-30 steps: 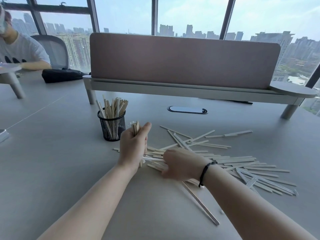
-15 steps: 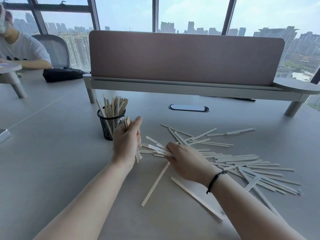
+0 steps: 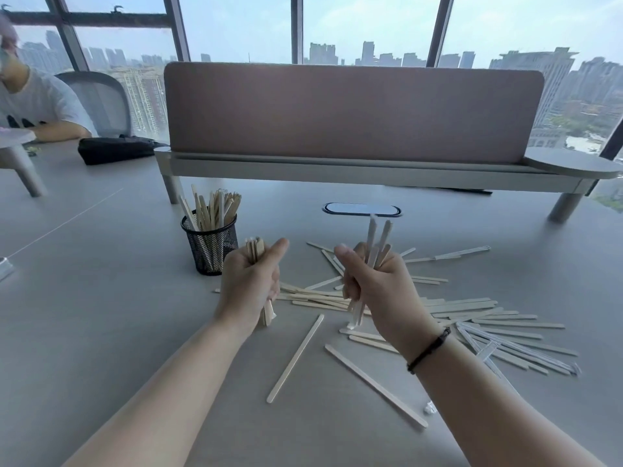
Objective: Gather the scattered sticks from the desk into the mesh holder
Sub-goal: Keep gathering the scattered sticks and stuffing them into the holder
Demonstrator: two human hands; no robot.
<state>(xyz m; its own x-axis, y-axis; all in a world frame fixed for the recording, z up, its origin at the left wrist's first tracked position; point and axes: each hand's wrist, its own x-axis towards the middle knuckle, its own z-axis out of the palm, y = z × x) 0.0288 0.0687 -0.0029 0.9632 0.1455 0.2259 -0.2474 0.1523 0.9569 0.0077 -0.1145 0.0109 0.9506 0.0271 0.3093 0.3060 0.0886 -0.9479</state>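
A black mesh holder (image 3: 209, 251) stands on the grey desk (image 3: 101, 315), with several pale wooden sticks upright in it. My left hand (image 3: 249, 284) is just right of the holder, shut on an upright bundle of sticks (image 3: 255, 247). To its right, my right hand (image 3: 374, 284) is raised above the desk and grips a few sticks (image 3: 377, 241) that point upward. Several scattered sticks (image 3: 478, 318) lie flat on the desk under and to the right of my hands. Two loose sticks (image 3: 296, 357) lie nearer to me.
A raised shelf with a brown divider panel (image 3: 350, 112) crosses the back of the desk. An oval cable port (image 3: 361, 209) sits behind my hands. A black bag (image 3: 114, 150) lies at the back left, where another person (image 3: 37, 109) sits at the desk.
My right hand has lifted off the pile with a few sticks and turned them upright. My left hand holds its bundle a little further right of the holder.
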